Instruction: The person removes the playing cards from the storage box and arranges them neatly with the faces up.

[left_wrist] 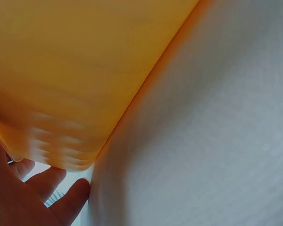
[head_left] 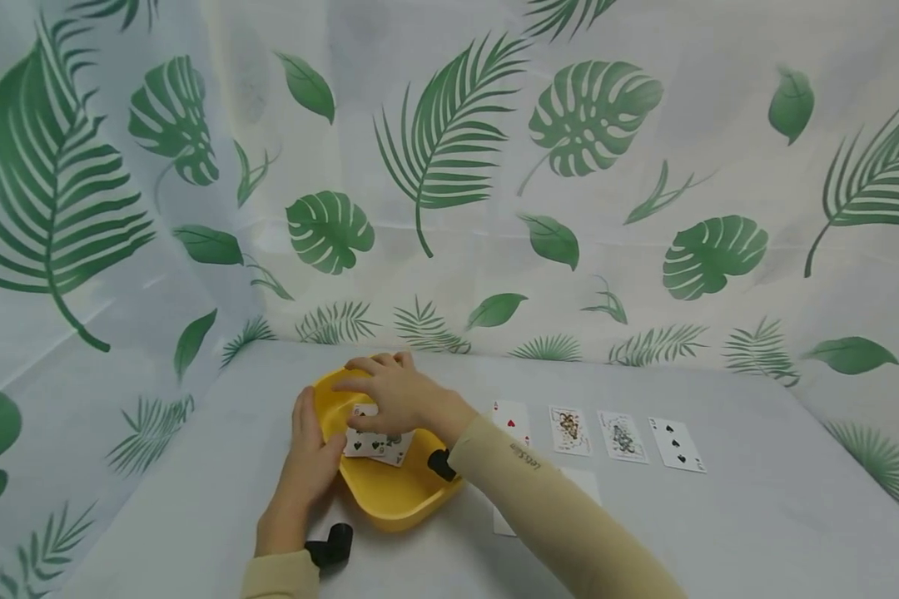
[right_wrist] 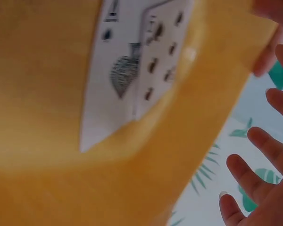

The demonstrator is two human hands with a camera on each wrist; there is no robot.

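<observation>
A yellow plastic basin (head_left: 389,503) sits on the table with its left side in my left hand (head_left: 310,457). The left thumb lies at the rim, and the other fingers (left_wrist: 73,200) reach along the outer wall. Inside lie overlapping playing cards (head_left: 357,446); the right wrist view shows an ace of spades (right_wrist: 111,77) partly under another spade card (right_wrist: 162,56). My right hand (head_left: 400,395) hovers over the basin's far part, fingers (right_wrist: 262,141) spread and apart, no card between them. It covers part of the cards in the head view.
Right of the basin, a row of face-up cards holds a red ace (head_left: 511,423), two jokers (head_left: 569,430) and a three of spades (head_left: 676,443). Nearer, my right sleeve (head_left: 539,491) partly hides white cards (head_left: 504,522). A leaf-patterned sheet (head_left: 449,283) hangs behind the table.
</observation>
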